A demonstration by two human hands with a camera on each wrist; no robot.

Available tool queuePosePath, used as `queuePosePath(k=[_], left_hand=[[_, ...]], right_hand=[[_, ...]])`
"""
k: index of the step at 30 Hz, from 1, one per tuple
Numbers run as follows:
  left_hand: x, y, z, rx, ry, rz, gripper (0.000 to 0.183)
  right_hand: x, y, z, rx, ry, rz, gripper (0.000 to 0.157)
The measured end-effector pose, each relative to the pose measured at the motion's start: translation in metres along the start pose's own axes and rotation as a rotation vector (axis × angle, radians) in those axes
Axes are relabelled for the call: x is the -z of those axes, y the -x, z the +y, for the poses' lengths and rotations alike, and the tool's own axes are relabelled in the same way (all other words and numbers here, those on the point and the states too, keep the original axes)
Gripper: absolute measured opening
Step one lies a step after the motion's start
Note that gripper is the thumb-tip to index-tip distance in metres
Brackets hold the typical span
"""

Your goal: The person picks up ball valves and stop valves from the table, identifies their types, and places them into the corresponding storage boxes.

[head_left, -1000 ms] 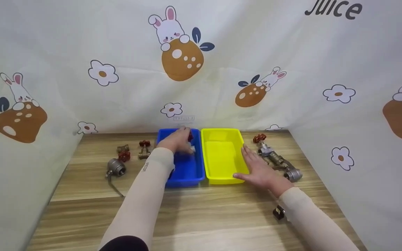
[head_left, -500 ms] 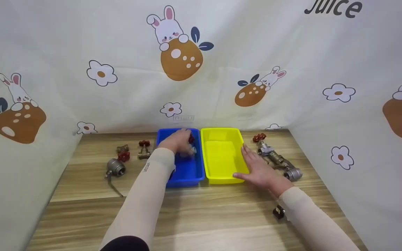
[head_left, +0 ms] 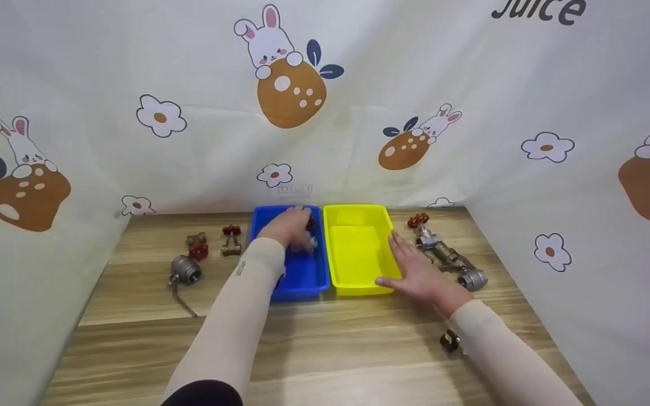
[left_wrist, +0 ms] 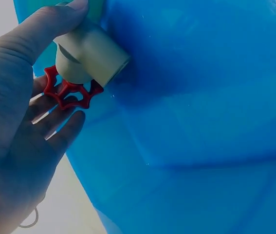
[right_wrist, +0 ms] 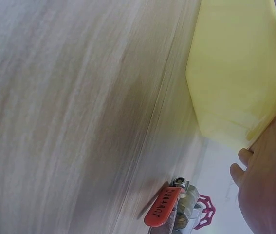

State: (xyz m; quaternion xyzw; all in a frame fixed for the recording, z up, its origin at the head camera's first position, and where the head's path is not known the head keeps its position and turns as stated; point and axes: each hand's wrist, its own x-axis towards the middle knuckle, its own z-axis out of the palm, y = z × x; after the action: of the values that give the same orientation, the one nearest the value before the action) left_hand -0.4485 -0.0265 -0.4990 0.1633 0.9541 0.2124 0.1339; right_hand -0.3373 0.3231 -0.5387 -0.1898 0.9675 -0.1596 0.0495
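Note:
In the head view my left hand (head_left: 286, 227) reaches into the back part of a blue bin (head_left: 302, 276). It holds a valve (left_wrist: 96, 53) with a pale, cream-coloured body and a red handwheel (left_wrist: 72, 93); in the left wrist view the thumb lies on the body and the fingers are behind the wheel. Part of the valve is hidden by the hand. My right hand (head_left: 420, 276) rests against the right side of a yellow bin (head_left: 356, 254), fingers straight along the rim and thumb at the near corner.
Left of the bins lie a steel ball valve (head_left: 185, 270) with a long lever and brass valves (head_left: 231, 248) with red wheels. Several more valves (head_left: 443, 252) lie right of the yellow bin. A small dark piece (head_left: 449, 340) sits by the right forearm. Printed cloth walls enclose the table.
The head view has shifted very slightly. Both hands and the bins keep their places.

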Motion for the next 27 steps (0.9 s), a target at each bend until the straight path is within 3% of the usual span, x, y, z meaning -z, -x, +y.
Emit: queuePosePath(k=[10, 17, 27], left_hand=[[0.0, 0.005, 0.003, 0.011, -0.006, 0.009, 0.088], [0.003, -0.003, 0.001, -0.001, -0.044, -0.026, 0.091], [0.009, -0.008, 0.0, -0.022, 0.056, -0.023, 0.081]], right_hand=[[0.001, 0.001, -0.001, 0.009, 0.001, 0.0, 0.112], [0.004, 0.002, -0.004, -0.015, -0.035, -0.023, 0.113], [0.002, 0.002, -0.002, -0.015, -0.024, -0.013, 0.112]])
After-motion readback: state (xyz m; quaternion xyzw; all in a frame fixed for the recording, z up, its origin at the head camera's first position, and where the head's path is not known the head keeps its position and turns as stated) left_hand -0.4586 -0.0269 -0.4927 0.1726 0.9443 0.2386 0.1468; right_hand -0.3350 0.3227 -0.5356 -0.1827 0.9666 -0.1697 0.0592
